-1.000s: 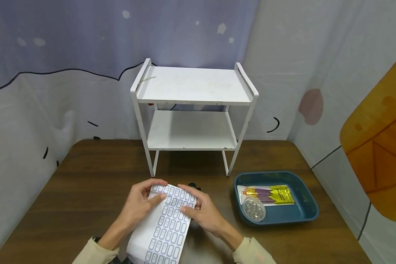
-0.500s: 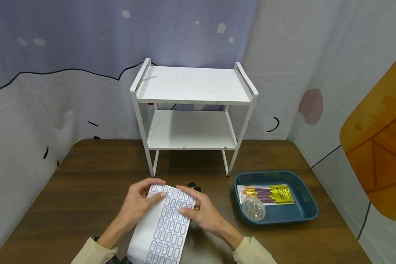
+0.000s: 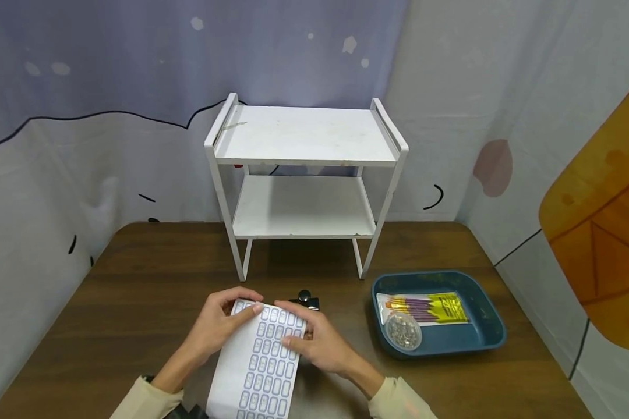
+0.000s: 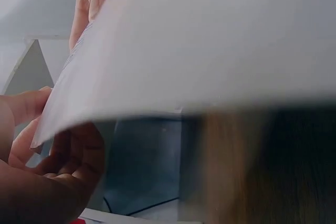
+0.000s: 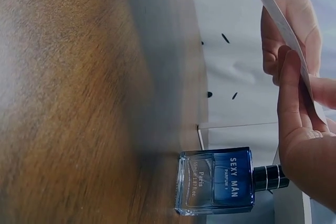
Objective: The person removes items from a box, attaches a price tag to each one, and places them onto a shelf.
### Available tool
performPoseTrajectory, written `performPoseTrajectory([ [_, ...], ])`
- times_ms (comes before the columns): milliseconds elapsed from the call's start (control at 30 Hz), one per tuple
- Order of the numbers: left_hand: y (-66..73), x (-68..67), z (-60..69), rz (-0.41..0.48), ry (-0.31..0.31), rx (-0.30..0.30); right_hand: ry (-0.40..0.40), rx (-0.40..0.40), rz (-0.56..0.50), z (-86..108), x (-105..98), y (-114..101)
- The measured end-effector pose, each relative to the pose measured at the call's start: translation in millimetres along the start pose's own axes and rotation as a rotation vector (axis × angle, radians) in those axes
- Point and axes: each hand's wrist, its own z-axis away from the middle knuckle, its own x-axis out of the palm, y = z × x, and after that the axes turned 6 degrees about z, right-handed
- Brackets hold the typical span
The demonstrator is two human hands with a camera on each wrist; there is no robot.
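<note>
A white sheet of labels [image 3: 264,364], printed with rows of blue-outlined boxes, slants up from the near table edge. At its top left corner my left hand [image 3: 215,326] pinches it, thumb on the printed face. My right hand [image 3: 327,343] pinches the upper right edge between thumb and fingers. The sheet's plain back [image 4: 184,40] fills much of the left wrist view. Just beyond the right hand stands a blue perfume bottle [image 5: 218,182] with a black cap, upright on the table. In the head view the hand hides most of the bottle.
A white two-tier shelf [image 3: 304,206] stands at the back of the brown table [image 3: 152,302]. To the right, a blue tray [image 3: 479,340] holds a yellow-and-purple packet [image 3: 424,308] and a round clear tub [image 3: 403,331] of small silvery pieces. Printed cloth hangs behind.
Both hands and the sheet have shifted slightly down, and the right hand a little left. More of the bottle's black top shows above the right hand. Both grips stay the same.
</note>
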Motion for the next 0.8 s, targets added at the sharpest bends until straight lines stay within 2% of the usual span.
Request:
performPoseTrajectory([
  [300, -3.9, -3.6, -2.2, 0.014, 0.006, -0.026, -0.001, -0.032, -0.004, -4.5, 5.2, 4.6],
  [567, -4.6, -10.0, -1.9, -0.052, 0.058, -0.041, -0.023, 0.017, -0.013, -9.0, 13.4, 9.0],
  [667, -6.0, -15.4, -1.1, -0.062, 0.078, -0.021, -0.003, 0.036, 0.019, -11.4, 20.7, 11.9],
  [800, -8.9, -23.5, -0.7, -0.072, 0.132, 0.045, 0.093, 0.094, 0.054, -14.6, 33.0, 16.8],
])
